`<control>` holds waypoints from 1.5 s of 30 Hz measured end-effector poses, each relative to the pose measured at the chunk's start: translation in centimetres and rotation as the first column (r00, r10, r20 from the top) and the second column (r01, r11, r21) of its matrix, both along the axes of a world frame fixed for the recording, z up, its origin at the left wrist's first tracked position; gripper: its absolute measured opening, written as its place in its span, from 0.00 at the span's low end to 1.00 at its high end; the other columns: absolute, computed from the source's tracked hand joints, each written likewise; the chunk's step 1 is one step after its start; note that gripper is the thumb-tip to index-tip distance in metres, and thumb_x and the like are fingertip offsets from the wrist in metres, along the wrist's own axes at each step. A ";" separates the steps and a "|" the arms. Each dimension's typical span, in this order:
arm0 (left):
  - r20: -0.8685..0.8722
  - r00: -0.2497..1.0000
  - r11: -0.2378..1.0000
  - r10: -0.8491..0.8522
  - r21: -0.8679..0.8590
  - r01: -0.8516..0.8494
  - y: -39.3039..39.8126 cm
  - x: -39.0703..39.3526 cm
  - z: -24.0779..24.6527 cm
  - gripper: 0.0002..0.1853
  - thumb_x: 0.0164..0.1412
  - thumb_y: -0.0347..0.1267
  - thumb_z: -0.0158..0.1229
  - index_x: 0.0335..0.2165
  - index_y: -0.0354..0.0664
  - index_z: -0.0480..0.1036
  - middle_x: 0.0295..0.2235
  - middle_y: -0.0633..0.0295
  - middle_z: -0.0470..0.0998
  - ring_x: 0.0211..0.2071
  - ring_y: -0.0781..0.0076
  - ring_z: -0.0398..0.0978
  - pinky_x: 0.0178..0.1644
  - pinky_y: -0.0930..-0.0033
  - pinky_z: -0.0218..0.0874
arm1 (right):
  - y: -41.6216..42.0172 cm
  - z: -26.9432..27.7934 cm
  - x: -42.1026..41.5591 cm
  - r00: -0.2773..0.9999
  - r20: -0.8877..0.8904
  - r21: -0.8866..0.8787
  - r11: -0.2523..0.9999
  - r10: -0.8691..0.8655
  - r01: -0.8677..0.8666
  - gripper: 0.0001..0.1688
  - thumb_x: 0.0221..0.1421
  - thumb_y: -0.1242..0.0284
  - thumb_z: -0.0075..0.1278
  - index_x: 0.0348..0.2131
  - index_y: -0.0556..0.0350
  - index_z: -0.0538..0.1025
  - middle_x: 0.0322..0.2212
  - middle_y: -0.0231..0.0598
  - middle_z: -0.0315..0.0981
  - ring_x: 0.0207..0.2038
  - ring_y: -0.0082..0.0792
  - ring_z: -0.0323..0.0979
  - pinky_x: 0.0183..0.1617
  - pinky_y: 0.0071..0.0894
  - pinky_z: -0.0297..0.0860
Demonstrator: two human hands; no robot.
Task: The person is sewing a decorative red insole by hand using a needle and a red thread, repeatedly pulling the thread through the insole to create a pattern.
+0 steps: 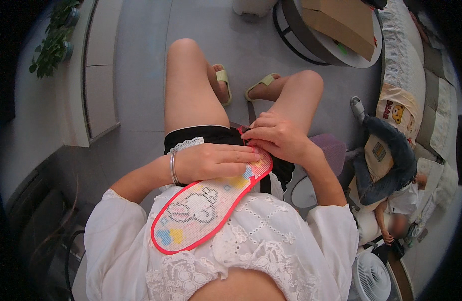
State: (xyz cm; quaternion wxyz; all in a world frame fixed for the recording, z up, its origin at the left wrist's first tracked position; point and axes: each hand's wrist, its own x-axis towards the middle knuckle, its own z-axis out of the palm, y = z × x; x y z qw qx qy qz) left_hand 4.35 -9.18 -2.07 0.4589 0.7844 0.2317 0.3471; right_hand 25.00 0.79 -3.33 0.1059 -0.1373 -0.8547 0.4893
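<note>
An embroidered insole [200, 214] with red edging and a printed cartoon animal lies slantwise over my lap and white lace blouse. My left hand [216, 161], with silver bangles at its wrist, rests on the insole's upper end, fingers stretched over its face. Just beyond that end, my right hand [278, 135] has its thumb and fingertips pinched together on red thread [243, 137]. Whether a needle is between the fingertips cannot be told. The insole's underside is hidden.
A round table [328, 56] with a cardboard box [340, 22] stands ahead. At right, a person in jeans [394, 158] reclines on a sofa [404, 67]. Near it are a white fan [372, 276], a small round white stool or table [304, 192] and a purple seat [330, 152].
</note>
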 end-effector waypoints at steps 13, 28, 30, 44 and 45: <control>0.011 0.998 0.996 -0.060 -0.065 0.060 -0.2 0.1 0.4 0.10 0.49 0.27 0.53 0.30 0.35 0.63 0.46 0.40 0.67 0.49 0.45 0.66 0.50 0.57 0.60 | -0.8 -5.6 2.0 0.699 0.186 -0.180 0.675 -0.691 0.715 0.05 0.47 0.76 0.52 0.25 0.62 0.75 0.20 0.34 0.70 0.22 0.23 0.67 0.26 0.21 0.62; 0.100 0.967 0.935 0.235 -0.296 -0.197 -1.4 -0.3 -0.6 0.14 0.57 0.29 0.48 0.42 0.35 0.65 0.46 0.41 0.68 0.49 0.52 0.66 0.52 0.61 0.57 | 2.2 -9.0 7.5 0.419 0.381 -0.841 -0.120 -0.824 0.528 0.14 0.54 0.73 0.46 0.40 0.62 0.71 0.20 0.23 0.62 0.23 0.17 0.58 0.28 0.16 0.56; -0.014 0.859 0.755 0.512 -0.469 -0.458 -1.4 -0.8 -0.2 0.16 0.60 0.31 0.47 0.45 0.35 0.66 0.44 0.44 0.70 0.47 0.58 0.68 0.51 0.65 0.58 | 2.3 -7.9 9.4 0.475 0.330 -0.943 -0.261 -0.816 0.206 0.20 0.55 0.77 0.41 0.48 0.61 0.64 0.21 0.26 0.59 0.23 0.18 0.57 0.28 0.17 0.57; 0.058 -0.146 -0.042 0.988 -0.800 -0.599 0.2 -9.8 -8.8 0.13 0.62 0.29 0.45 0.43 0.32 0.64 0.40 0.56 0.72 0.37 0.64 0.74 0.43 0.68 0.69 | -2.1 -1.8 33.5 -0.113 -0.213 -0.856 0.130 -0.970 0.499 0.09 0.58 0.79 0.37 0.36 0.70 0.67 0.37 0.55 0.70 0.46 0.46 0.68 0.55 0.41 0.64; 0.082 -0.155 -0.024 0.984 -0.813 -0.581 0.1 -10.3 -8.7 0.13 0.62 0.30 0.45 0.43 0.31 0.64 0.39 0.56 0.72 0.36 0.64 0.74 0.42 0.68 0.69 | -2.6 -1.3 34.8 -0.096 -0.242 -0.698 0.105 -0.965 0.708 0.10 0.59 0.79 0.36 0.37 0.70 0.67 0.36 0.54 0.71 0.45 0.46 0.68 0.53 0.38 0.65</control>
